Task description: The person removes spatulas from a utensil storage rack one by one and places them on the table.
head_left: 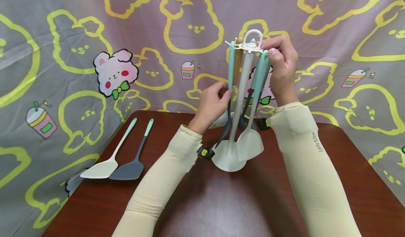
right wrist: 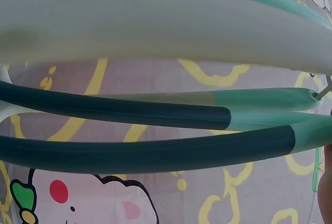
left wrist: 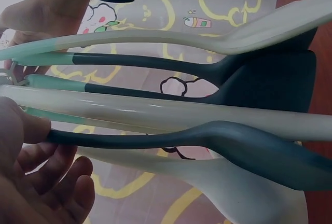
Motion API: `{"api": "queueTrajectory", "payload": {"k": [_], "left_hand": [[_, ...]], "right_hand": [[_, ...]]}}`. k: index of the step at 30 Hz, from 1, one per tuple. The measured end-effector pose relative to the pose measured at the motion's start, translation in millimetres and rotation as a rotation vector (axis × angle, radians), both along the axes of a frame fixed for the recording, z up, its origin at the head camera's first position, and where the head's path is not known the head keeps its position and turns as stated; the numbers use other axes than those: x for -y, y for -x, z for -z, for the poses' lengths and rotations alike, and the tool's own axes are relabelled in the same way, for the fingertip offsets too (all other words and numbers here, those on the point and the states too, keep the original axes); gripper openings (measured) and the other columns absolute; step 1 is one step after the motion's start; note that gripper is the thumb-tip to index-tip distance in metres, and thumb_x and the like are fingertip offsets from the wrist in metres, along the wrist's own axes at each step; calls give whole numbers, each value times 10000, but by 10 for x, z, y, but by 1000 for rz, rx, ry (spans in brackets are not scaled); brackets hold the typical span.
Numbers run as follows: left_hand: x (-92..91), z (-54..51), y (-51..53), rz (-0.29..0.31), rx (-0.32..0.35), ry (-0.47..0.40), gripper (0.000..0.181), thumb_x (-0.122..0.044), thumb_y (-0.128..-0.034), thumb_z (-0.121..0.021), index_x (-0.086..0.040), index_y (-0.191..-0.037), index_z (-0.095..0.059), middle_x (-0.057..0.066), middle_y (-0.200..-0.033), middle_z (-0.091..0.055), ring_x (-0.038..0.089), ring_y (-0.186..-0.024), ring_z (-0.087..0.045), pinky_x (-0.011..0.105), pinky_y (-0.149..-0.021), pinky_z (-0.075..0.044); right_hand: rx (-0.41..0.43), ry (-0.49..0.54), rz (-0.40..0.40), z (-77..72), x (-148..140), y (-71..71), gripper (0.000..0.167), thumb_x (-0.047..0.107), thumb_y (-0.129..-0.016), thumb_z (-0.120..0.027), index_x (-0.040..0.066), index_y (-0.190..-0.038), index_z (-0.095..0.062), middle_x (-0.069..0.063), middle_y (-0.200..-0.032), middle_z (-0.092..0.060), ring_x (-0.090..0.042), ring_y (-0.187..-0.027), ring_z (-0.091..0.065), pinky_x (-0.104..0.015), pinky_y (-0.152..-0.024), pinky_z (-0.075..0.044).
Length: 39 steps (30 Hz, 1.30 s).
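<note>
A white utensil stand [head_left: 241,96] with a round base and a looped top stands tilted on the table, hung with several mint-handled utensils and one wooden handle [head_left: 238,63]. My left hand [head_left: 212,105] pinches a dark utensil [left wrist: 129,140] between thumb and fingers near the lower end of its mint handle. Up at the hook ring, my right hand [head_left: 283,63] holds the top of a mint handle [head_left: 261,68] between thumb and fingers. Below it hangs a white turner [head_left: 250,145]. The right fingertips are partly hidden behind the ring.
On the left of the brown table [head_left: 202,205] lie a white turner [head_left: 102,169] and a dark grey turner [head_left: 128,170], side by side with their handles pointing away. A patterned curtain [head_left: 190,15] hangs behind and beside the table.
</note>
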<state>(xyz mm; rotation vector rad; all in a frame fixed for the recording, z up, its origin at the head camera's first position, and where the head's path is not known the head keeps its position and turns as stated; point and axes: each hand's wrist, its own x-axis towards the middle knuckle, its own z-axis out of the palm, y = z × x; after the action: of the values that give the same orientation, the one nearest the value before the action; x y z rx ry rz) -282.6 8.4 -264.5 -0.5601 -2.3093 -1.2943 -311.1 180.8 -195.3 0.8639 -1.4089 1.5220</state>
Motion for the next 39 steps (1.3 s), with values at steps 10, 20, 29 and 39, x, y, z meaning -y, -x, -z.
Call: {"api": "queueTrajectory", "payload": {"k": [10,20,29,39], "left_hand": [[20,63,0,14,23,-29,168,-234,-1011,-550,-103,-1030,-653,40,-891,-705,147,-744,-578,227,-655,-427],[39,108,-16,27,19,-63,158,-226,-1016,-547,-103,-1047,-642,39,-887,-727,140,-750,-609,233,-678,-443],[31,98,-23,35,-12,-94,164,-209,-1005,-566,-92,-1061,-666,53,-935,-756,176,-809,-699,238,-690,-482],[32,119,-26,38,-68,-124,181,-186,-999,-573,-68,-1060,-696,71,-896,-758,203,-740,-691,228,-618,-445]], "right_hand": [[27,-6,-13,11,-8,-10,257,149,-818,-402,97,-837,-653,55,-873,-663,-151,-888,-650,-236,-794,-483],[29,-10,1,24,-1,6,254,168,-816,-400,131,-837,-650,64,-875,-651,-145,-882,-628,-233,-784,-466],[37,20,-11,8,-8,1,252,144,-808,-402,151,-817,-654,40,-860,-655,-166,-899,-648,-255,-846,-489],[18,0,3,8,-4,2,261,161,-810,-400,106,-833,-654,64,-869,-659,-148,-886,-628,-239,-809,-466]]}}
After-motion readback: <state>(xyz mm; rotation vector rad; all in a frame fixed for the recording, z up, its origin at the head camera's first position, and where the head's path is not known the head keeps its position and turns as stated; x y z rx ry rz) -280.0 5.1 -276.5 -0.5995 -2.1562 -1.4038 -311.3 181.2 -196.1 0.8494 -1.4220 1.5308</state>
